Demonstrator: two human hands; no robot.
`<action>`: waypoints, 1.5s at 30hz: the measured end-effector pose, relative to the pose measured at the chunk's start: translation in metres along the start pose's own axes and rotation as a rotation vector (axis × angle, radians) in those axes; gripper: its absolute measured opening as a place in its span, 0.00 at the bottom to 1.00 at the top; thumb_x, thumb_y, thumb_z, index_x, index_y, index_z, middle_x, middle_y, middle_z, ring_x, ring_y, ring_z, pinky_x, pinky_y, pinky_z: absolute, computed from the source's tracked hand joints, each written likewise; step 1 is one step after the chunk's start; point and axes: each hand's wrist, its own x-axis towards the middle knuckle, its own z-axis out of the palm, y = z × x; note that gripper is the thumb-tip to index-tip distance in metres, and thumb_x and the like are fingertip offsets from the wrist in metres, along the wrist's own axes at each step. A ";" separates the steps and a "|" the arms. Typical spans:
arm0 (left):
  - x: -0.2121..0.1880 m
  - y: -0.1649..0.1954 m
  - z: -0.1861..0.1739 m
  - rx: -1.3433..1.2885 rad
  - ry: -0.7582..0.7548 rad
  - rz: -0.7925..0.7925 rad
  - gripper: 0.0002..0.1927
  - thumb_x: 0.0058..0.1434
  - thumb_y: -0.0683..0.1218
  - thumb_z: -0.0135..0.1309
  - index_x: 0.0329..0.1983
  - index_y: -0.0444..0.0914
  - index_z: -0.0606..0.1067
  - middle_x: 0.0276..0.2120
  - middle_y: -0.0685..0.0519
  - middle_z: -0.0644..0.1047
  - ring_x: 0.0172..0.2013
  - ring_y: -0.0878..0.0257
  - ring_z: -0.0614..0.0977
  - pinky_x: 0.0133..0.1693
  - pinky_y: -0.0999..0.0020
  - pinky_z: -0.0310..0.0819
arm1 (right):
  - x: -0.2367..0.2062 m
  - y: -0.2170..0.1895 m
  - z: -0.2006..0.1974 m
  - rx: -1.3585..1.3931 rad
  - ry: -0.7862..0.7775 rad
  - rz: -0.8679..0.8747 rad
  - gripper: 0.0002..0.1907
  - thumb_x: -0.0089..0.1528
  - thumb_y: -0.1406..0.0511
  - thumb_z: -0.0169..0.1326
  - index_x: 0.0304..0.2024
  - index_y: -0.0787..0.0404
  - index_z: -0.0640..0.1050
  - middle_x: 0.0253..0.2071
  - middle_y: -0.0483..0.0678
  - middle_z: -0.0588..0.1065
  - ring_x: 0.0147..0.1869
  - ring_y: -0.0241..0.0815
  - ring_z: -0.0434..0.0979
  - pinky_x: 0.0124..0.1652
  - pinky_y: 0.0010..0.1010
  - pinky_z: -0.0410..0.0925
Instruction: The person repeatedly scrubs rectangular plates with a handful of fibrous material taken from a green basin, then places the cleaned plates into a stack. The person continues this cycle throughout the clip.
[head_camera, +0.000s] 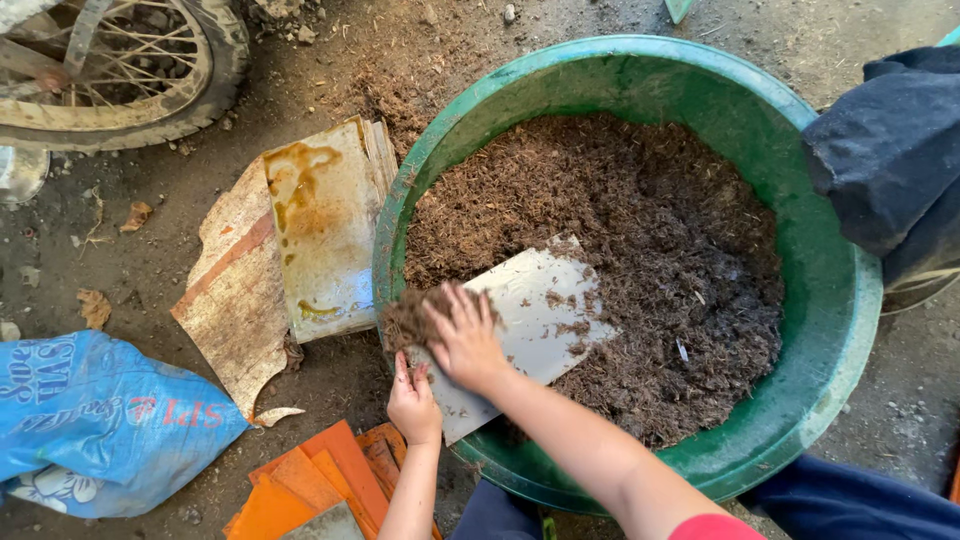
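Observation:
A large green basin (838, 300) holds a heap of brown fibrous soil mix (650, 240). A pale flat board (545, 310) rests tilted over the basin's near-left rim, with a clump of the brown mix (408, 318) on its left end. My left hand (413, 400) grips the board's near-left edge from below. My right hand (465, 338) lies flat on the board, fingers spread and touching the clump. Part of the board is hidden under my right hand.
Several stained flat tiles (325, 230) lie stacked on the ground left of the basin. Orange tile pieces (315, 480) lie near my left arm. A blue printed sack (90, 420) sits at bottom left, a spoked wheel (130, 70) at top left, dark cloth (890, 150) at right.

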 end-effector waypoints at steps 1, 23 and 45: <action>0.000 0.003 -0.002 -0.016 -0.025 -0.032 0.23 0.69 0.48 0.50 0.66 0.35 0.71 0.39 0.52 0.85 0.37 0.62 0.87 0.38 0.66 0.79 | 0.011 0.013 -0.002 -0.007 0.020 0.019 0.34 0.63 0.60 0.51 0.71 0.56 0.61 0.75 0.62 0.49 0.79 0.62 0.43 0.70 0.62 0.33; -0.004 -0.013 0.006 -0.046 0.051 0.004 0.28 0.67 0.39 0.49 0.71 0.43 0.66 0.40 0.47 0.84 0.38 0.61 0.87 0.38 0.65 0.80 | 0.027 0.024 0.008 -0.071 0.043 0.056 0.37 0.61 0.55 0.54 0.72 0.43 0.60 0.76 0.59 0.50 0.78 0.62 0.44 0.66 0.63 0.37; -0.004 0.003 0.000 -0.010 -0.047 -0.125 0.34 0.74 0.56 0.37 0.80 0.45 0.46 0.38 0.43 0.83 0.26 0.51 0.83 0.30 0.60 0.75 | -0.116 0.096 -0.022 -0.153 -0.276 0.027 0.19 0.68 0.54 0.49 0.61 0.47 0.73 0.69 0.45 0.64 0.80 0.46 0.55 0.75 0.55 0.48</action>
